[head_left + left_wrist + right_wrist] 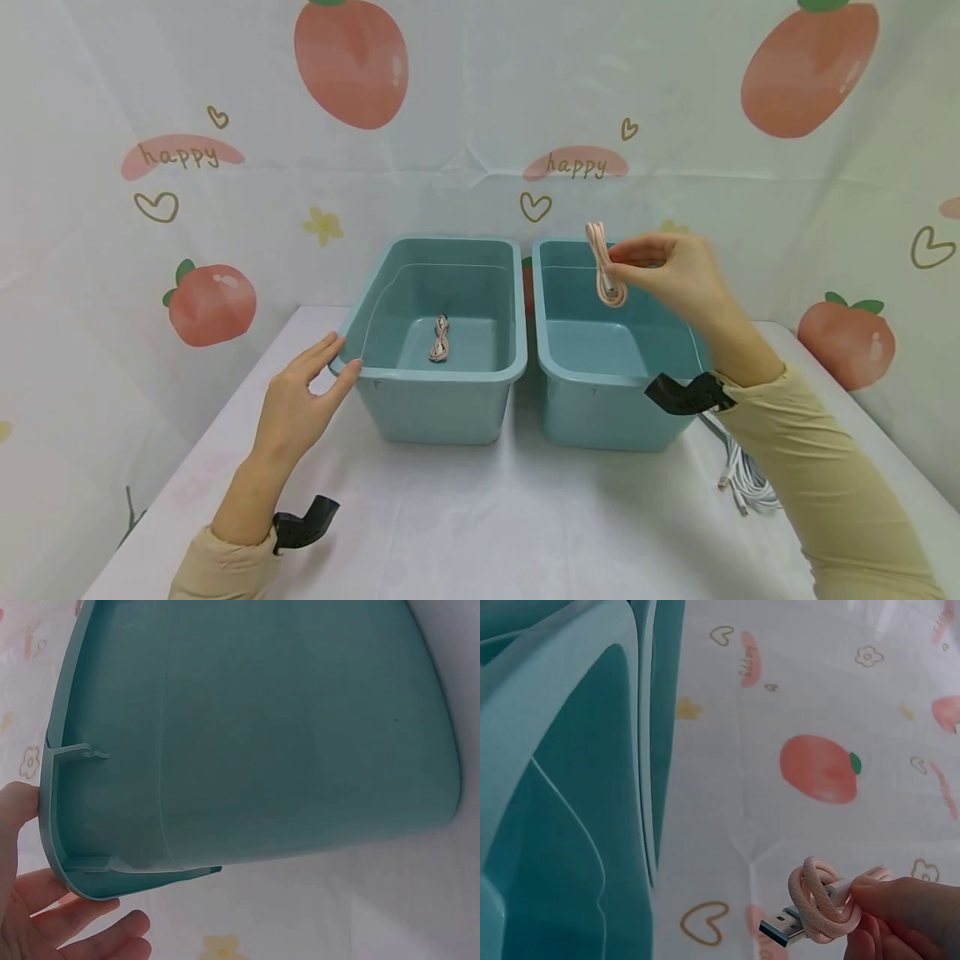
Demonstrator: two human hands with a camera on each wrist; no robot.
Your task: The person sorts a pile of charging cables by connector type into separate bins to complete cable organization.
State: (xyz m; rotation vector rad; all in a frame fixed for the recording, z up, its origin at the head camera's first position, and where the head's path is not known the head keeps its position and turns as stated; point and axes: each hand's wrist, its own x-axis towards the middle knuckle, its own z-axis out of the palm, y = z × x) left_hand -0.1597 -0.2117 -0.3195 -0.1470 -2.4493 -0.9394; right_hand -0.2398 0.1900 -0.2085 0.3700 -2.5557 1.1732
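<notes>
Pinching a looped pink USB cable (600, 254) between thumb and fingers, the right hand (671, 271) holds it up before the opening of the right teal bin (607, 417), while the left hand (295, 410), fingers loosely spread, touches the near-left rim corner of the left teal bin (438, 412). The cable should be light, pliable and hard to break, its braided-looking jacket likely giving decent grip; the wrapped middle seems the best hold, since one loop alone might slacken the bundle and the rigid USB-A plug (780, 928) looks smoother. Its far end is masked by the fingertips, and its height over the bin cannot be judged. A second bundled cable (440, 339) lies inside the left bin, its ends too small to make out. White cables (750, 483) on the bench (435, 517) are partly hidden behind the right sleeve (832, 475).
</notes>
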